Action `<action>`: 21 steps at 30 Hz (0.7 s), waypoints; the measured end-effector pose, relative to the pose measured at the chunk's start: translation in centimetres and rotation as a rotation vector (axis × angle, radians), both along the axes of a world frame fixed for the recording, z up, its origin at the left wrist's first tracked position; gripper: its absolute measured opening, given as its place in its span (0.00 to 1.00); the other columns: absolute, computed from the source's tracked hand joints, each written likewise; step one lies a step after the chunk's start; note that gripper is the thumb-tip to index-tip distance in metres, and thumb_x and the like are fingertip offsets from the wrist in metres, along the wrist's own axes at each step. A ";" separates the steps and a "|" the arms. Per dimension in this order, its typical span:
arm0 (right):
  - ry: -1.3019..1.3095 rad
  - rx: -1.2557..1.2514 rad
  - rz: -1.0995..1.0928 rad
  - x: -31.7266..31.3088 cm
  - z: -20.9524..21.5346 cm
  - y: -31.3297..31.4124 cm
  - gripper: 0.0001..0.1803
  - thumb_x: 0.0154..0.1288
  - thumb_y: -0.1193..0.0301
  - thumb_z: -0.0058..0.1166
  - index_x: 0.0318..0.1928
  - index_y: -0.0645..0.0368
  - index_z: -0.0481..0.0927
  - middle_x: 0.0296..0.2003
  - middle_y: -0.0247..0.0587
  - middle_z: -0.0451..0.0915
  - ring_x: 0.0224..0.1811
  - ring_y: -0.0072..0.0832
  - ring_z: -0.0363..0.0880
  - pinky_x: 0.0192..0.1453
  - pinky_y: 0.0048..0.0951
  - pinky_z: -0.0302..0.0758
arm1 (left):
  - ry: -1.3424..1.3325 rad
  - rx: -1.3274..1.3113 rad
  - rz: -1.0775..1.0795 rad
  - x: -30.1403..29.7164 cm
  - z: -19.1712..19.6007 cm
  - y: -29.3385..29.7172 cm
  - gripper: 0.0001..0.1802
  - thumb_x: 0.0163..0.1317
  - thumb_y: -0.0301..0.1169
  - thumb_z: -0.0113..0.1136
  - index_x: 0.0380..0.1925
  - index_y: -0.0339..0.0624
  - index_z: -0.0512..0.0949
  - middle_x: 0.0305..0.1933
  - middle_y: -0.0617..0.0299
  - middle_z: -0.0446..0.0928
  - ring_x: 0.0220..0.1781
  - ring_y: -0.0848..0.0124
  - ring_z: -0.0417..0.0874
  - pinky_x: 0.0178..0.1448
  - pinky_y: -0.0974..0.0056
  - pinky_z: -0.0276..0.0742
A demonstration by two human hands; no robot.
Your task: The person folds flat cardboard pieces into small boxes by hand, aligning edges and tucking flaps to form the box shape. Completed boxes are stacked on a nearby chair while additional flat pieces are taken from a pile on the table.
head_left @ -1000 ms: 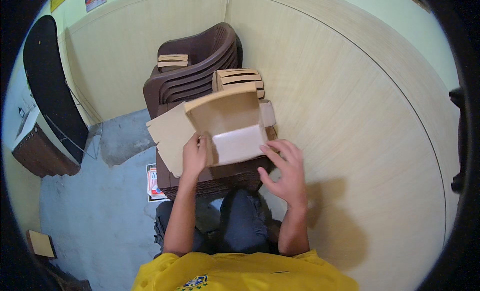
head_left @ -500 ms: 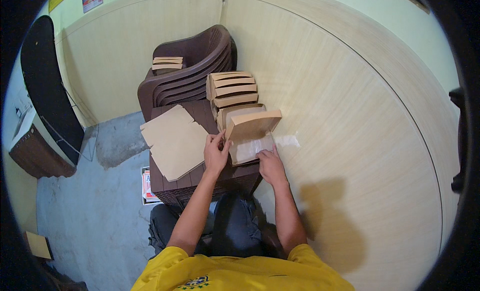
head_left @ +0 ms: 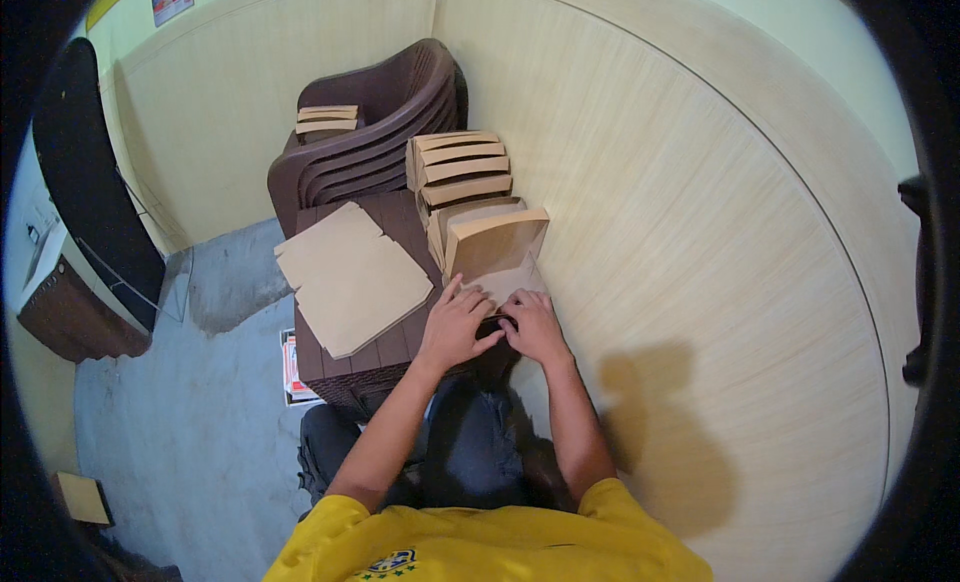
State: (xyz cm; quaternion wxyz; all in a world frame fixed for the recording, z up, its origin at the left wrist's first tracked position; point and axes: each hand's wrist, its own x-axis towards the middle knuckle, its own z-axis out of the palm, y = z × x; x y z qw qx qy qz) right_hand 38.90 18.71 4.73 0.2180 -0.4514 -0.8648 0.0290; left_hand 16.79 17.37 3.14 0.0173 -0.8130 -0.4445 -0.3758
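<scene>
A brown cardboard box stands on the near right part of the dark brown table, its lid raised and tilted back. My left hand is at the front left of this box, fingers over the front edge and thumb below. Close beside it, my right hand has its fingers curled over the same front edge towards the right corner. Both hands hide most of the front wall. Left of the box lies a stack of flat cardboard sheets with notched edges.
Several folded cardboard boxes stand in a row behind, along the wood-panelled wall. Stacked brown plastic chairs rise past the table, with more cardboard pieces on them. Printed papers lie by the table's left side.
My left hand has moved from the lid's left side down to the front edge. My right hand has shifted slightly left and curled over that edge. The lid stays raised.
</scene>
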 end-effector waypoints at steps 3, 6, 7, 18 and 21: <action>-0.043 0.023 -0.026 0.0 -0.6 0.0 0.11 0.66 0.64 0.66 0.46 0.54 0.87 0.47 0.45 0.80 0.57 0.46 0.78 0.66 0.50 0.69 | 0.197 -0.082 -0.060 -0.4 -0.3 0.5 0.18 0.64 0.44 0.73 0.48 0.48 0.90 0.48 0.60 0.88 0.59 0.58 0.87 0.74 0.48 0.72; -0.035 0.032 -0.023 0.0 -0.8 0.2 0.12 0.67 0.62 0.68 0.45 0.54 0.88 0.47 0.44 0.81 0.57 0.45 0.78 0.64 0.48 0.69 | 0.235 -0.194 -0.035 -0.2 -0.2 0.9 0.12 0.65 0.43 0.71 0.40 0.49 0.91 0.46 0.62 0.88 0.58 0.60 0.87 0.73 0.51 0.71; -0.018 0.029 -0.018 0.1 -0.9 0.2 0.12 0.67 0.61 0.68 0.45 0.53 0.88 0.47 0.43 0.81 0.57 0.45 0.78 0.64 0.48 0.68 | 0.243 -0.220 -0.015 0.0 -0.2 0.9 0.12 0.65 0.43 0.71 0.39 0.49 0.92 0.45 0.63 0.88 0.58 0.61 0.88 0.73 0.51 0.71; 0.235 -0.068 0.070 0.2 -1.6 0.9 0.07 0.68 0.64 0.68 0.42 0.51 0.90 0.43 0.33 0.88 0.53 0.38 0.83 0.66 0.46 0.65 | 0.128 -0.191 -0.027 0.1 -0.7 1.0 0.11 0.66 0.43 0.70 0.40 0.52 0.92 0.41 0.62 0.88 0.56 0.59 0.88 0.77 0.45 0.67; 0.304 -0.048 0.039 -0.4 -1.3 0.3 0.05 0.69 0.67 0.67 0.42 0.51 0.89 0.42 0.33 0.88 0.54 0.37 0.84 0.68 0.47 0.64 | 0.113 -0.180 -0.032 0.0 -0.7 0.9 0.12 0.67 0.44 0.70 0.43 0.54 0.92 0.41 0.64 0.89 0.54 0.59 0.89 0.78 0.43 0.66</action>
